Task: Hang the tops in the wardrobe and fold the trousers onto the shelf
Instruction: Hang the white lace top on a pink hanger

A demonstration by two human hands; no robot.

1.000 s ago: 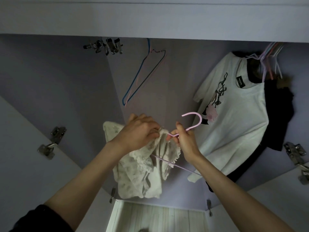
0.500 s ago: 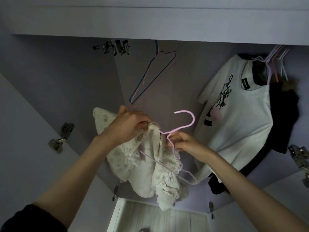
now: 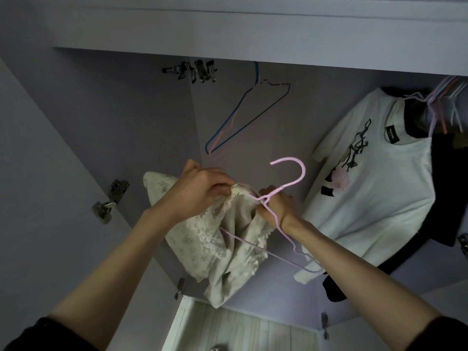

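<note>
- The right hand (image 3: 277, 206) grips the thin pink wire hanger (image 3: 283, 196) at its neck; its fingers are partly hidden by cloth.
- The left hand (image 3: 202, 191) pinches the crumpled cream lace-trimmed top (image 3: 217, 239), whose shape is hard to read.

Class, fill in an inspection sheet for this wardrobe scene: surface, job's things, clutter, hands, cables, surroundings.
Surface: pale shelf board at the wardrobe's bottom.
Job's things: cream floral top half threaded on the pink hanger; white printed T-shirt already hung, a black garment behind it.
Clutter: empty blue and pink hangers hanging on the rail.
Hands: left hand grips the top's neckline; right hand holds the hanger's neck.
Cables: nothing seen.
Surroundings: lilac wardrobe walls, door hinges, metal clips overhead.
</note>
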